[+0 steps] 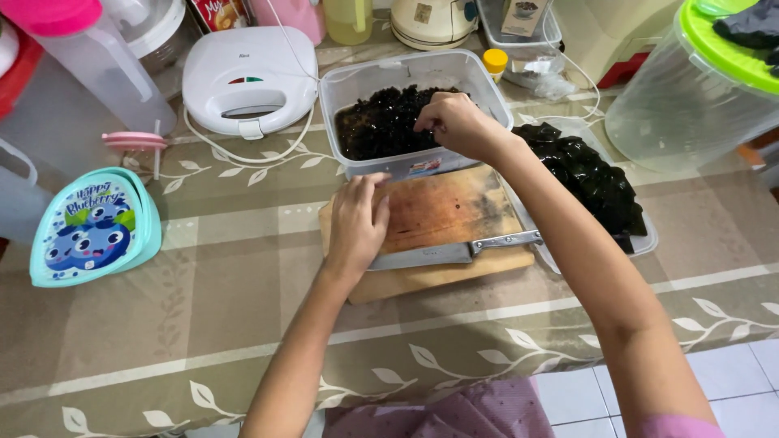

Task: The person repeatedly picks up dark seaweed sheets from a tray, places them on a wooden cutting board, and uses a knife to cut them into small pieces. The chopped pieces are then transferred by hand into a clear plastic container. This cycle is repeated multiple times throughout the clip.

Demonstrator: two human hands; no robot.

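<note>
Over the clear tub point(345, 81), the right hand point(456, 123) pinches black jelly cubes point(381, 122) with fingers closed together. Left hand point(357, 227), fingers curled, rests on the wooden cutting board point(438, 212), touching the knife point(454, 251). More jelly point(592, 178) lies in a tray beside. Gentle pinching probably keeps cubes intact.

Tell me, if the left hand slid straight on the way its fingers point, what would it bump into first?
Most likely the near wall of the clear tub of dark jelly. The left hand lies on the cutting board, fingers pointing away from the person, and the tub stands just past the fingertips.
</note>
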